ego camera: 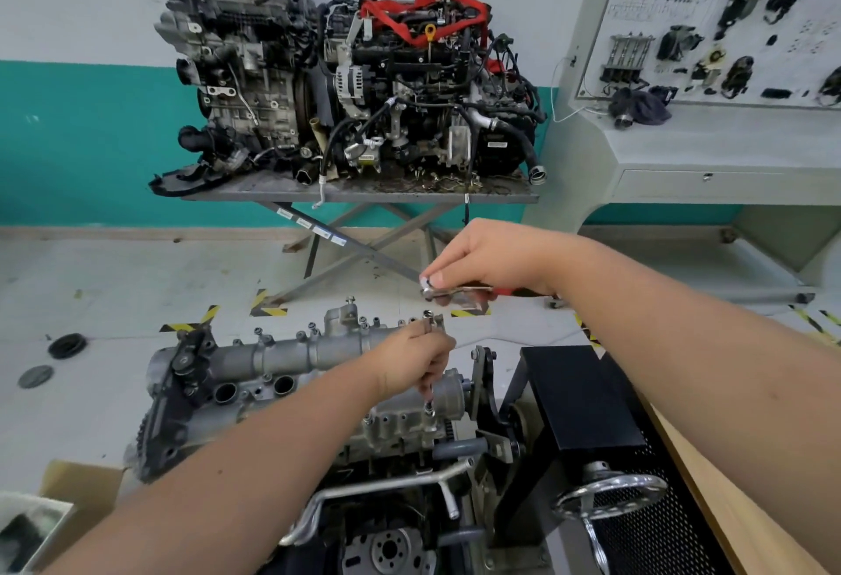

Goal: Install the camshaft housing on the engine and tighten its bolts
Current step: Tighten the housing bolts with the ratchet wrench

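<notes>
Step in hand: seating a bolt in the near right corner of the camshaft housing, ahead of final tightening, as I judge it.
Housing position: it lies lengthways across the top of the engine, which is clamped in the stand directly below me.
Left hand: my fingers are curled round a slim driver bit held upright, its lower end on the bolt head.
Right hand: I grip the ratchet by its shank, head pointing left, raised above the housing and apart from it; the red handle shows behind my palm.
Other bolts: several stand proud along the far edge, so they appear started but not run down.
Alignment: I keep the bit square to the bolt axis; a tilted bit invites cross-threading in the aluminium.
Start by hand: I turn with fingers only until the thread runs free; resistance at once means back out and restart.
Joining the ratchet: I bring its head down onto the top of the bit while my left hand steadies the bit.
Sequence: I snug all bolts evenly before any final pull, working outward from the centre, so the housing seats flat.
Risk: one corner pulled down first could distort the joint face.
</notes>
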Tool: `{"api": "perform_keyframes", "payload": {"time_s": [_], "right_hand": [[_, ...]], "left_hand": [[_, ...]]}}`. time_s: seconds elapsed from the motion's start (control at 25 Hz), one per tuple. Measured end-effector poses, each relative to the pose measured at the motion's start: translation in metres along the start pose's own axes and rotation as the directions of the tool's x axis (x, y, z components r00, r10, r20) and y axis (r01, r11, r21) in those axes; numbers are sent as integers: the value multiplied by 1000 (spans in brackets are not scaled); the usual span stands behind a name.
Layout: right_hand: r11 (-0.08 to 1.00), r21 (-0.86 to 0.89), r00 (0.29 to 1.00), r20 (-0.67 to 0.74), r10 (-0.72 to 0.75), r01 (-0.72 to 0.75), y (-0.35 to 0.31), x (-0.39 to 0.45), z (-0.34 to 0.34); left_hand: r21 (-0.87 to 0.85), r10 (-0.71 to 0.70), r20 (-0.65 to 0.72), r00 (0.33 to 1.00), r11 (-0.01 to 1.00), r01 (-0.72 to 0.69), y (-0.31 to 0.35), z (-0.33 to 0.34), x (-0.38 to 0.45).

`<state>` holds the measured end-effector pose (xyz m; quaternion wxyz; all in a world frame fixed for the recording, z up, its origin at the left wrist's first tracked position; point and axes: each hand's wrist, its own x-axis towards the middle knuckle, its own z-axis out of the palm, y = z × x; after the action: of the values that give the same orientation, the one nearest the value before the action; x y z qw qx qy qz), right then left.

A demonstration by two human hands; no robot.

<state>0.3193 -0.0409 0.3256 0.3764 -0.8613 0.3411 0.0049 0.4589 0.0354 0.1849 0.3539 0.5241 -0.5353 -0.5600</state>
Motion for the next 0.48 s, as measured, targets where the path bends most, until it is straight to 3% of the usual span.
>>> {"api": "perform_keyframes", "payload": {"time_s": [0.16,0.48], "right_hand": [[998,-28,999,-6,50,-50,5,3,6],[994,-53,995,17,99,-98,1,2,8]], "left_hand": [[40,57,-74,996,998,-54,-6,8,1],[223,75,-296,952,975,-7,-4,21,-4]]}}
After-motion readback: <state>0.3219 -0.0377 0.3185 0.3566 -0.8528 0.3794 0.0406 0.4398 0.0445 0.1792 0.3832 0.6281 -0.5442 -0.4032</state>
